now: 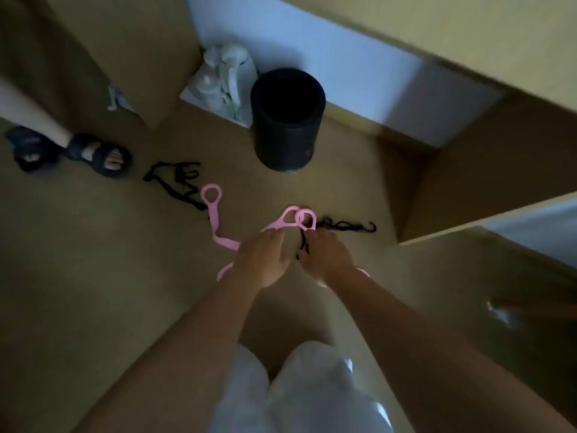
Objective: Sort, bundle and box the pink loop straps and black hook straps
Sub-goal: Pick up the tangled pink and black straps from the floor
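Both my hands reach down to the floor in the middle of the view. My left hand [263, 262] grips a pink loop strap [282, 220] whose ring sticks out past the fingers. My right hand [324, 256] holds a second pink loop strap [306, 217] together with black hook straps [303, 245]. Another pink loop strap [214, 210] lies on the floor to the left, curving down under my left wrist. One heap of black hook straps [175, 179] lies further left, and more black hook straps [349, 228] lie right of my right hand.
A black cylindrical bin [287, 118] stands on the floor beyond the straps. Behind it are white bottles [223, 78] on a white ledge. Another person's sandalled foot [96, 157] is at the left. A brown cabinet wall [468, 182] rises on the right.
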`<state>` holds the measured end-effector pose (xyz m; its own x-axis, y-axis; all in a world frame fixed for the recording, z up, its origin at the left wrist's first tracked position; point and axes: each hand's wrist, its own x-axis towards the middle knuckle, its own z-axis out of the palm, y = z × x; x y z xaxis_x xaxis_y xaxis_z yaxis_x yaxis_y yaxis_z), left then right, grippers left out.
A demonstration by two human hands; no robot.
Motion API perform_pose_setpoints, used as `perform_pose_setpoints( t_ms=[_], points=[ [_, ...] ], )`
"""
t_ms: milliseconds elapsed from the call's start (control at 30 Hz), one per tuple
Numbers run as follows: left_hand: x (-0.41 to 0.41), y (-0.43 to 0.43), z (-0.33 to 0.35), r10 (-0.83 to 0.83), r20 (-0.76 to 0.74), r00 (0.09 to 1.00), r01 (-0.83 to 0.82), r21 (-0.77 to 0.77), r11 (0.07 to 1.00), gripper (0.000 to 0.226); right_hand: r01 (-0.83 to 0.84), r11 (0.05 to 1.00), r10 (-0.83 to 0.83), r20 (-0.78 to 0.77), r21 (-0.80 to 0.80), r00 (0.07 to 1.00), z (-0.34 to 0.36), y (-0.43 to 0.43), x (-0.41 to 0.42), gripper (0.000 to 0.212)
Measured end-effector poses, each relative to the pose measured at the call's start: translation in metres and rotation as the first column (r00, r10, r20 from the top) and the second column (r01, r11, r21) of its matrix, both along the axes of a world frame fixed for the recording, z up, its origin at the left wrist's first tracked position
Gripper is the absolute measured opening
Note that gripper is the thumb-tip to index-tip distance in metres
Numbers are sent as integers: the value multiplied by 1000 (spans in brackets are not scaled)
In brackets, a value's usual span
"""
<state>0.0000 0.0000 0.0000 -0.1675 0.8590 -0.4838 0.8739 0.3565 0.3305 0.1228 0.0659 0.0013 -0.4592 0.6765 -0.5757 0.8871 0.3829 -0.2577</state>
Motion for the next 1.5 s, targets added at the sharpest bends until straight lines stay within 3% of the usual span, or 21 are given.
perform_pose_setpoints(
  t_ms=[167,300,433,633,800,967,1067,1200,1333,1400,1500],
  points=[
    [-14,26,-133,-12,-2,1000,12,-4,1000,49,68,998,-68,-26,15,997,-137,29,-24,52],
    [-25,49,-221,-27,-37,999,28,35,999,49,187,981,-183,-74,51,980,-224,47,-29,50],
    [-28,76,-281,-59,-70,996,61,38,997,43,343,936,-329,-147,83,933,-286,66,-25,39],
    [-21,116,-348,-1,-45,999,5,95,995,53,478,873,-456,-190,92,869,-345,95,-23,34],
    [-22,118,-361,147,-3,989,-147,-25,989,54,604,795,-587,-181,54,789,-358,97,-22,35],
    [-18,127,-363,303,49,952,-305,20,952,45,642,762,-626,-154,88,764,-366,99,-22,37],
    [-21,131,-368,376,184,908,-381,-9,925,40,683,730,-665,-197,37,721,-371,100,-24,34],
    [-20,126,-368,396,356,847,-405,-51,913,27,744,653,-748,-274,-142,605,-367,96,-24,15],
    [-16,122,-353,472,466,748,-551,41,833,28,736,622,-760,-431,-265,487,-348,91,-23,15],
    [-20,123,-343,498,549,672,-629,68,774,29,708,647,-734,-483,-285,477,-332,94,-22,16],
    [-27,123,-321,477,691,543,-710,75,700,25,711,616,-734,-575,-340,361,-296,101,-23,17]
  ],
)
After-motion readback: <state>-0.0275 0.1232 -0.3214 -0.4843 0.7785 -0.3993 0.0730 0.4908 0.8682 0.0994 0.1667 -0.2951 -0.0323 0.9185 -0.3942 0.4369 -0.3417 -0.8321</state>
